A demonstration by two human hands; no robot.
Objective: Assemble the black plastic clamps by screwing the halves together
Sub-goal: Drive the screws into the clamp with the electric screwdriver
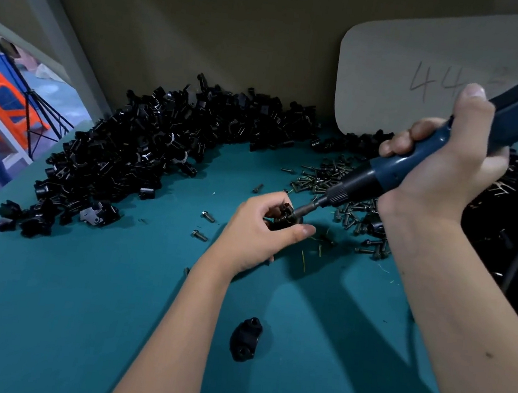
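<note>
Gripping a black clamp (284, 217) just above the teal tabletop (74, 304), the left hand (257, 228) curls its fingers and thumb around it. The right hand (441, 163) is wrapped around a blue electric screwdriver (394, 170), whose bit meets the clamp's top. A loose clamp half (244, 343) lies nearer the person. A heap of black clamp parts (145, 156) curves along the back, with a pile of screws (348, 200) under the tool and a grey card (411, 84) marked 44 against the wall.

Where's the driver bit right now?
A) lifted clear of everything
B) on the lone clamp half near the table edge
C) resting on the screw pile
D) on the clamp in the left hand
D: the electric screwdriver, gripped by the right hand, has its tip against the clamp pinched in the left hand.
</note>
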